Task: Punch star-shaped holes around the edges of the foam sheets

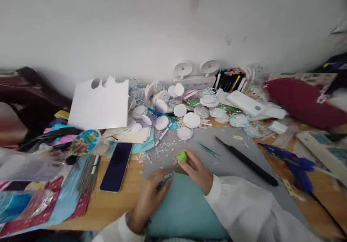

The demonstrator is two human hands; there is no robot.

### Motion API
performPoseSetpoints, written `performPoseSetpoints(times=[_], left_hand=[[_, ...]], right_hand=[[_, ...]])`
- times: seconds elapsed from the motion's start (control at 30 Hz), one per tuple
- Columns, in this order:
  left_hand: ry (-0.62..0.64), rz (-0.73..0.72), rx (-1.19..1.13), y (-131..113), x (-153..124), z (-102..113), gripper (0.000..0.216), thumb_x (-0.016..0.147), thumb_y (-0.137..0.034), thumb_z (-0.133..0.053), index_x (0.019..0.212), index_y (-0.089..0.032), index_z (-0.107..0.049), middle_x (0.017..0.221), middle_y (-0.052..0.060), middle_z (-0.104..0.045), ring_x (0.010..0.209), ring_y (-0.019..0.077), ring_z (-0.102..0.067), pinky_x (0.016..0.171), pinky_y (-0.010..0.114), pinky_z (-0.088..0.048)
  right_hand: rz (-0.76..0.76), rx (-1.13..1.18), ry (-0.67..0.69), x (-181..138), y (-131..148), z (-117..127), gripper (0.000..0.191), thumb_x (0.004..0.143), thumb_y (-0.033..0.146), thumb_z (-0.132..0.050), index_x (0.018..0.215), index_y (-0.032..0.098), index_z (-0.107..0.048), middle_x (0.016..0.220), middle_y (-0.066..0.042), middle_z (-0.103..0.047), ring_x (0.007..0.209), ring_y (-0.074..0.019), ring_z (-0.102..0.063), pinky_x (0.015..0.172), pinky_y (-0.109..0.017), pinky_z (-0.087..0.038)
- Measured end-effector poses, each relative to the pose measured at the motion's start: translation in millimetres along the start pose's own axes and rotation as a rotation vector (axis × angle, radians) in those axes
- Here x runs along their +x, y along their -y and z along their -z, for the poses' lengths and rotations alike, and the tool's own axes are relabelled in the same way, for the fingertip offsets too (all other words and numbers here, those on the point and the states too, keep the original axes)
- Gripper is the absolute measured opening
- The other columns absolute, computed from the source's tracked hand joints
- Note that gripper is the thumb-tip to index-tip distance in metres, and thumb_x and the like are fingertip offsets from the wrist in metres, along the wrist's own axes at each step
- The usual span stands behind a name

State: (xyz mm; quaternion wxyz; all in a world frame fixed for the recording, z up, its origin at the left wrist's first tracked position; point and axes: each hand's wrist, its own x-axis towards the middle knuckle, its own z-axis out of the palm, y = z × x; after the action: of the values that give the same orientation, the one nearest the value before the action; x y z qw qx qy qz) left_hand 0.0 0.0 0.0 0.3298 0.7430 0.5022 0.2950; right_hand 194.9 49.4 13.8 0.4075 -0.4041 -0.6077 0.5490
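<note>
My right hand (197, 171) is closed around a small bright green object (182, 156), rounded and blurred, whose kind I cannot make out. My left hand (152, 192) has its fingers curled together at the upper left edge of a teal sheet-like surface (187, 207) in front of me. Something dark shows between its thumb and fingers, too small and smeared to name. Both hands are over the near side of a grey mat (227, 141). Teal tweezers (208, 150) and a long black pointed tool (248, 161) lie on the mat, right of my right hand.
White foam-like discs (191, 120) and scattered bits crowd the back. A phone (116, 167), a white board (99, 104) and layered craft sheets (62, 198) are at left. A blue glue gun (292, 162) with its cord lies at right. Markers (230, 80) stand near the wall.
</note>
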Motion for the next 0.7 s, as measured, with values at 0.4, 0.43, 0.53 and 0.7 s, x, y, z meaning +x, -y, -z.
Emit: performPoseSetpoints(times=[0.4,0.43,0.53,0.7], left_hand=[[0.02,0.008,-0.028,-11,5,4,0.018,0.091,-0.027,-0.05,0.098,-0.021,-0.066,0.092,0.002,-0.069,0.088,0.0155,-0.063,0.084,0.026,-0.049],[0.02,0.008,-0.025,-11,5,4,0.018,0.091,-0.027,-0.05,0.098,-0.021,-0.066,0.092,0.002,-0.069,0.089,0.0154,-0.063,0.084,0.026,-0.049],[0.016,0.002,-0.021,-9,4,4,0.019,0.091,-0.026,-0.05,0.1,-0.021,-0.066,0.093,0.003,-0.069,0.09,0.0158,-0.063,0.083,0.026,-0.049],[-0.003,-0.014,-0.006,-9,5,3,0.019,0.091,-0.026,-0.05,0.098,-0.021,-0.067,0.092,0.004,-0.069,0.088,0.0167,-0.063,0.08,0.026,-0.05]], right_hand=[[0.057,-0.129,-0.017,2,-9,2,0.019,0.075,0.009,-0.053,0.09,0.021,-0.051,0.078,0.003,-0.053,0.072,-0.0118,-0.051,0.068,-0.023,-0.04],[0.061,-0.142,-0.016,2,-9,2,0.018,0.074,0.009,-0.054,0.088,0.021,-0.053,0.078,0.003,-0.055,0.072,-0.012,-0.052,0.068,-0.023,-0.04],[0.07,-0.175,-0.005,3,-8,3,0.016,0.074,0.008,-0.054,0.083,0.02,-0.059,0.078,0.001,-0.062,0.074,-0.0132,-0.057,0.07,-0.024,-0.042],[0.087,-0.217,0.005,3,-3,4,0.026,0.071,0.005,-0.053,0.087,0.02,-0.067,0.083,-0.001,-0.069,0.078,-0.0149,-0.063,0.073,-0.025,-0.046]])
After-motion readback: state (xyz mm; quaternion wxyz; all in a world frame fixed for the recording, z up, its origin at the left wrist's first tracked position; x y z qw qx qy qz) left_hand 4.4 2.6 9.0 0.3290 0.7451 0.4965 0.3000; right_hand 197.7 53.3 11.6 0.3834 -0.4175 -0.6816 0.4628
